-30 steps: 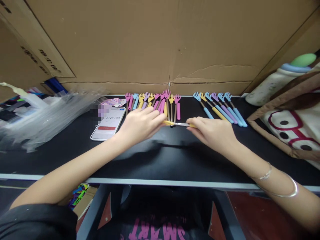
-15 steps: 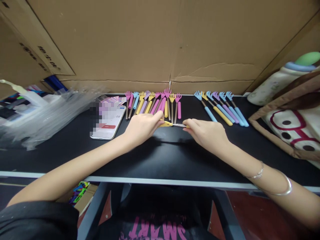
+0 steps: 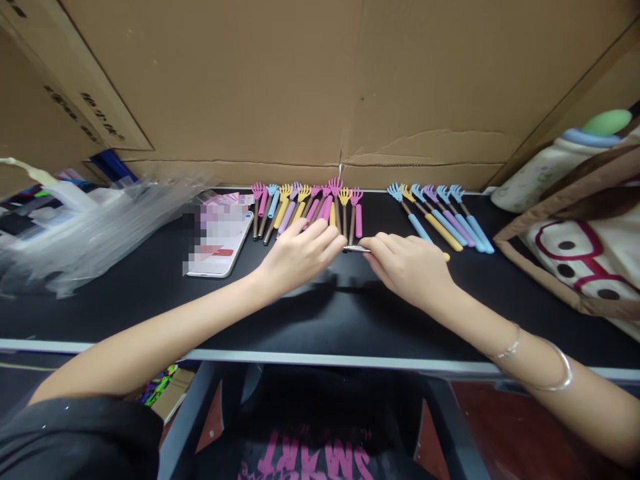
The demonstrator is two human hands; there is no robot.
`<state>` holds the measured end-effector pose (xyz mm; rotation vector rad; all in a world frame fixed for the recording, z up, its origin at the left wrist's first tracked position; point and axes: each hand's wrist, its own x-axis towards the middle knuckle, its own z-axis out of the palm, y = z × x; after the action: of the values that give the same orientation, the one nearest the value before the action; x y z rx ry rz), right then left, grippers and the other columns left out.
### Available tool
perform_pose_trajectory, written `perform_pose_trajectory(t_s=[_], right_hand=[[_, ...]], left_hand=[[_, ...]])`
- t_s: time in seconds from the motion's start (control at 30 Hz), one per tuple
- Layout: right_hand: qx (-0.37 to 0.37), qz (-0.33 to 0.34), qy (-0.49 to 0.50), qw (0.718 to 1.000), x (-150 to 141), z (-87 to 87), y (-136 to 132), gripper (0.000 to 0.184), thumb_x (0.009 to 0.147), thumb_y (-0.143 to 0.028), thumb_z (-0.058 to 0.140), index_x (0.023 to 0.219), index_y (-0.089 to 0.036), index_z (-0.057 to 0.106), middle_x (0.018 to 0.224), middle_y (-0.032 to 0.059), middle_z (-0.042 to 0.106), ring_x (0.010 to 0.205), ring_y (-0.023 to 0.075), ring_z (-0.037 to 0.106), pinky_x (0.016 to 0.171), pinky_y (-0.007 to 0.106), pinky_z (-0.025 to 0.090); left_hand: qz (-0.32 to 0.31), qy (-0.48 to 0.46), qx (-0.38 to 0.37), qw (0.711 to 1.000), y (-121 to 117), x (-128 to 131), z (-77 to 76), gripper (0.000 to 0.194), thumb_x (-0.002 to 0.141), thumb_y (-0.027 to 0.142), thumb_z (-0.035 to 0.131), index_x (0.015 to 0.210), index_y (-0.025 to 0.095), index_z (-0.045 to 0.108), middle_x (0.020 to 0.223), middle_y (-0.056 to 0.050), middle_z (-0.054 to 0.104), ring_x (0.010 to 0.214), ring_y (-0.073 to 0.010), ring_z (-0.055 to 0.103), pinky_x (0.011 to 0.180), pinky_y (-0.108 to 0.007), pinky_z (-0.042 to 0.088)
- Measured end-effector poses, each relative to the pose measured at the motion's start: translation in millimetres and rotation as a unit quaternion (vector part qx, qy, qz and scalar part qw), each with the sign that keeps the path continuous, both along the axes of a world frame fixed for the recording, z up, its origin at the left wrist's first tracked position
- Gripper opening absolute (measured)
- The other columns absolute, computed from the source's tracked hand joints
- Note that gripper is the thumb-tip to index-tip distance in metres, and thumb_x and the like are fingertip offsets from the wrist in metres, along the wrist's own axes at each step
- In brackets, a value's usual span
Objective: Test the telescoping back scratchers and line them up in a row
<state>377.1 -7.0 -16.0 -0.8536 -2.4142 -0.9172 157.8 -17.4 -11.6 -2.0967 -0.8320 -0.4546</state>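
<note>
Between my two hands lies a yellow telescopic back scratcher [image 3: 356, 249], crosswise over the black table [image 3: 320, 313]. My left hand [image 3: 300, 253] covers its claw end with closed fingers. My right hand [image 3: 405, 267] grips the handle, whose yellow tip [image 3: 446, 257] pokes out on the right. Only a short silver piece of shaft shows between them. Behind my left hand lies a bunch of pink, purple, yellow and blue scratchers [image 3: 310, 207]. A second row of blue, yellow and purple scratchers [image 3: 443, 213] lies behind my right hand.
A phone [image 3: 220, 237] lies left of the bunch, with clear plastic bags [image 3: 95, 227] further left. A cardboard wall [image 3: 320, 87] closes the back. A fabric bag [image 3: 580, 247] and a bottle [image 3: 555, 167] stand at the right.
My hands have come closer together and the visible silver shaft has grown shorter. The yellow claw end is now hidden under my left fingers.
</note>
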Motion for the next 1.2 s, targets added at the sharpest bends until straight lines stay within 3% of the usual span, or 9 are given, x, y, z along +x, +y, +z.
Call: perform_pose_trajectory(t_s=[0.2, 0.37, 0.43, 0.6, 0.73, 1.0, 1.2], right_hand=[[0.028, 0.008, -0.015, 0.999, -2.2, 1.0, -1.7, 0.023, 0.096, -0.024, 0.046, 0.080, -0.017, 0.060, 0.064, -0.0007, 0.058, 0.060, 0.0144, 0.050, 0.060, 0.029, 0.025], [0.044, 0.021, -0.056, 0.997, 14.5, 7.7, 17.1, 0.030, 0.100, -0.028, 0.041, 0.079, -0.018, 0.061, 0.065, 0.0018, 0.060, 0.065, 0.0160, 0.048, 0.062, 0.030, 0.025], [0.033, -0.021, -0.060, 0.997, 37.4, 13.9, 27.3, 0.032, 0.100, -0.029, 0.040, 0.080, -0.019, 0.063, 0.067, 0.0035, 0.062, 0.068, 0.0171, 0.048, 0.064, 0.031, 0.026], [-0.032, -0.153, -0.041, 0.987, 131.7, 26.5, 55.3, 0.030, 0.095, -0.038, 0.047, 0.078, -0.021, 0.066, 0.073, 0.0095, 0.066, 0.080, 0.0203, 0.051, 0.073, 0.034, 0.029], [-0.088, -0.229, 0.006, 0.969, 181.7, 23.4, 66.3, 0.028, 0.086, -0.045, 0.054, 0.078, -0.023, 0.069, 0.069, 0.0120, 0.064, 0.076, 0.0218, 0.049, 0.068, 0.036, 0.027], [-0.133, -0.205, -0.008, 0.970, 189.1, 5.9, 69.6, 0.035, 0.092, -0.046, 0.048, 0.091, -0.018, 0.069, 0.083, 0.0135, 0.069, 0.073, 0.0180, 0.053, 0.065, 0.032, 0.029], [-0.127, -0.206, 0.020, 0.970, 182.3, -5.3, 68.7, 0.037, 0.094, -0.045, 0.045, 0.096, -0.016, 0.068, 0.090, 0.0155, 0.070, 0.073, 0.0185, 0.056, 0.062, 0.029, 0.032]], left_hand=[[-0.047, -0.014, 0.022, 0.999, 4.3, -0.5, -6.4, 0.021, 0.097, 0.024, 0.048, 0.079, 0.019, 0.056, 0.065, 0.001, 0.057, 0.066, -0.0159, 0.054, 0.058, -0.030, 0.031], [-0.064, 0.016, 0.044, 0.997, 17.9, -17.0, 3.1, 0.027, 0.100, 0.031, 0.045, 0.079, 0.019, 0.058, 0.067, -0.001, 0.059, 0.067, -0.0162, 0.054, 0.058, -0.030, 0.031], [-0.035, 0.025, 0.044, 0.998, 25.2, -38.2, 9.5, 0.030, 0.101, 0.031, 0.042, 0.079, 0.020, 0.059, 0.069, -0.002, 0.060, 0.069, -0.0174, 0.054, 0.057, -0.032, 0.030], [0.081, -0.012, -0.072, 0.994, 33.2, -122.2, 20.1, 0.035, 0.101, 0.041, 0.037, 0.078, 0.023, 0.057, 0.072, -0.004, 0.060, 0.072, -0.0202, 0.050, 0.057, -0.034, 0.028], [0.101, -0.096, -0.130, 0.982, 23.7, -164.7, 17.6, 0.033, 0.101, 0.040, 0.035, 0.078, 0.025, 0.052, 0.068, -0.001, 0.054, 0.069, -0.0182, 0.040, 0.057, -0.033, 0.024], [0.083, -0.135, -0.210, 0.965, 20.0, -163.0, 11.6, 0.037, 0.101, 0.048, 0.033, 0.082, 0.025, 0.055, 0.067, 0.000, 0.056, 0.070, -0.0175, 0.038, 0.059, -0.032, 0.025], [0.074, -0.102, -0.192, 0.973, 28.7, -164.3, 6.4, 0.044, 0.101, 0.047, 0.026, 0.080, 0.023, 0.057, 0.068, 0.000, 0.059, 0.069, -0.0168, 0.044, 0.057, -0.031, 0.029]])
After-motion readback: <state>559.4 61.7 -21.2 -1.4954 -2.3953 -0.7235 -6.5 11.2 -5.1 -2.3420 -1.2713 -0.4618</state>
